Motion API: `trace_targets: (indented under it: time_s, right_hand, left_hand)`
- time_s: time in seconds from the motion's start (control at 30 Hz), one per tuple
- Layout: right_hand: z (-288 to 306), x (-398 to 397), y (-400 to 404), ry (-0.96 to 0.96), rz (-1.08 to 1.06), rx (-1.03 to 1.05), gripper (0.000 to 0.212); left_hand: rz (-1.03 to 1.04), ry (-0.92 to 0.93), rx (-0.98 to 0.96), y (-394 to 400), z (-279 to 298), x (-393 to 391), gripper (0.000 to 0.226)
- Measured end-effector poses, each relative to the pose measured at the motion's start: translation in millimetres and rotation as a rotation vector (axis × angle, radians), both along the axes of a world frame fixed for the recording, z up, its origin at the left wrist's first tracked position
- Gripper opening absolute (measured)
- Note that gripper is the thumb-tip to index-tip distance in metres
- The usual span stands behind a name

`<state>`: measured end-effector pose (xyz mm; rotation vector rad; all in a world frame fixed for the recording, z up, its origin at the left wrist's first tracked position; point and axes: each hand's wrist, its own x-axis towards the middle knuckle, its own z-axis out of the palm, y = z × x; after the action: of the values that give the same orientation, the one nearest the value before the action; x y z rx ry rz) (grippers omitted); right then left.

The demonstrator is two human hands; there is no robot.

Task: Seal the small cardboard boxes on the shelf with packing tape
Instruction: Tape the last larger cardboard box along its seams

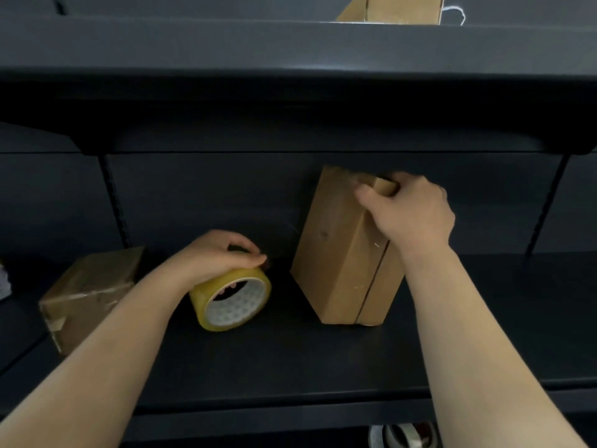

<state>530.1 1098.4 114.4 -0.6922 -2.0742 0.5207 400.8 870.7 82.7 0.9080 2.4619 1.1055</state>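
Note:
A tall brown cardboard box (336, 253) stands on end on the dark shelf (290, 357), its flap seam facing me on the right side. My right hand (410, 211) grips the box's top right corner, fingers curled over the edge. A yellowish roll of packing tape (231, 300) stands on its edge to the left of the box. My left hand (219, 257) holds the roll from above, fingers curled over its rim. Another small box (87, 295), wrapped in shiny tape, lies at the left of the shelf.
An upper shelf (290, 76) overhangs close above the tall box. A cardboard box (394, 9) sits on that upper shelf. More tape rolls (402, 436) show below the shelf's front edge. Slotted uprights (114, 202) run along the back panel.

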Motion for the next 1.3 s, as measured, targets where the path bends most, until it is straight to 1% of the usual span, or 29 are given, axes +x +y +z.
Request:
trace_targets:
  time_s: [0.07, 0.13, 0.17, 0.2, 0.23, 0.3, 0.33, 0.37, 0.4, 0.47, 0.53, 0.63, 0.73, 0.77, 0.8, 0.87, 0.9, 0.93, 1.0, 1.03, 1.07, 1.1, 1.13, 1.17, 1.23, 1.27, 1.3]
  right_hand:
    - [0.5, 0.9, 4.7, 0.003, -0.017, -0.021, 0.068]
    - [0.0, 2.6, 9.7, 0.01, -0.014, -0.059, 0.072]
    - [-0.5, 4.0, 11.7, 0.014, -0.008, -0.08, 0.075]
    - [-1.2, 5.3, 12.8, 0.02, -0.003, -0.097, 0.076]
    - [-1.9, 5.9, 13.5, 0.033, 0.002, -0.105, 0.077]
    - [-3.1, 4.6, 12.7, 0.057, 0.009, -0.079, 0.076]
    - [-3.1, 3.0, 11.4, 0.057, 0.006, -0.062, 0.076]
    - [-2.6, 2.1, 10.2, 0.055, -0.002, -0.059, 0.077]
    - [-2.2, 1.9, 11.0, 0.06, -0.01, -0.072, 0.078]
    - [-2.8, 5.1, 17.5, 0.088, -0.023, -0.12, 0.078]
    - [-4.2, 10.9, 26.2, 0.113, -0.038, -0.199, 0.074]
    - [-10.2, 18.9, 37.6, 0.159, -0.066, -0.304, 0.07]
    - [-17.4, 23.8, 41.8, 0.209, -0.057, -0.398, 0.069]
    - [-18.5, 24.4, 41.2, 0.219, -0.048, -0.413, 0.068]
    - [-18.3, 23.8, 40.2, 0.221, -0.041, -0.411, 0.067]
    - [-18.9, 21.2, 37.4, 0.206, -0.025, -0.418, 0.066]
    - [-21.3, 20.9, 35.5, 0.197, -0.021, -0.453, 0.067]
    - [-25.8, 22.0, 34.2, 0.187, -0.026, -0.505, 0.071]
    - [-39.3, 26.4, 34.4, 0.12, -0.053, -0.631, 0.079]
    - [-47.1, 28.7, 34.2, 0.026, -0.073, -0.673, 0.08]
    - [-54.3, 30.5, 33.6, -0.104, -0.101, -0.668, 0.076]
    - [-60.3, 30.2, 32.8, -0.226, -0.129, -0.617, 0.07]
    - [-63.7, 30.1, 30.0, -0.296, -0.155, -0.516, 0.062]
    - [-65.8, 30.1, 26.1, -0.316, -0.16, -0.365, 0.056]
    - [-68.4, 30.7, 12.2, -0.248, -0.111, 0.049, 0.052]
    - [-66.3, 31.4, -2.8, -0.226, -0.043, 0.24, 0.052]
    - [-63.3, 31.7, -19.5, -0.237, 0.044, 0.381, 0.057]
  left_hand:
    - [-0.079, -0.092, 0.078, -0.3, -5.4, -0.5, 0.03]
    - [-0.17, -0.198, 0.201, -5.7, -6.3, -1.9, 0.038]
    - [-0.182, -0.256, 0.247, -7.9, -6.1, -2.9, 0.038]
    - [-0.166, -0.288, 0.252, -7.8, -6.2, -3.4, 0.036]
    - [-0.125, -0.263, 0.193, -4.5, -5.9, -3.0, 0.031]
    - [-0.068, -0.056, -0.075, 9.3, -4.3, -1.9, 0.024]
    - [-0.059, 0.051, -0.179, 17.1, -3.5, -1.0, 0.023]
    - [-0.046, 0.116, -0.235, 24.3, -1.9, -0.3, 0.025]
    - [-0.039, 0.137, -0.265, 29.9, 1.0, 0.6, 0.026]
    - [-0.08, 0.116, -0.287, 33.2, 9.6, 4.1, 0.029]
    - [-0.127, 0.067, -0.171, 28.7, 15.8, 3.9, 0.033]
    - [-0.237, -0.011, 0.022, 12.8, 16.3, 0.8, 0.047]
    - [-0.369, -0.229, 0.113, 3.0, 6.3, -2.7, 0.049]
    - [-0.356, -0.283, 0.121, 4.2, 5.5, -1.9, 0.047]
    - [-0.316, -0.297, 0.097, 7.3, 6.1, -0.8, 0.046]
    - [-0.222, -0.194, -0.07, 14.3, 7.5, 0.4, 0.048]
    - [-0.186, -0.133, -0.158, 16.7, 5.5, 0.9, 0.048]
    - [-0.162, -0.102, -0.196, 18.3, 1.3, 0.6, 0.044]
    - [-0.139, -0.11, -0.17, 19.3, -3.3, 0.8, 0.029]
    - [-0.138, -0.115, -0.158, 19.6, -3.9, 1.6, 0.027]
    - [-0.129, -0.103, -0.163, 20.3, -2.9, 2.1, 0.029]
    - [-0.111, -0.072, -0.181, 21.9, 0.0, 1.5, 0.031]
    - [-0.089, -0.035, -0.212, 23.4, 3.8, 0.7, 0.033]
    - [-0.071, -0.003, -0.246, 25.0, 7.3, -0.6, 0.035]
    - [-0.057, 0.045, -0.303, 26.6, 11.5, -2.4, 0.036]
    - [-0.064, 0.058, -0.327, 26.4, 12.6, -3.4, 0.033]
    - [-0.075, 0.061, -0.349, 25.6, 13.4, -4.9, 0.031]
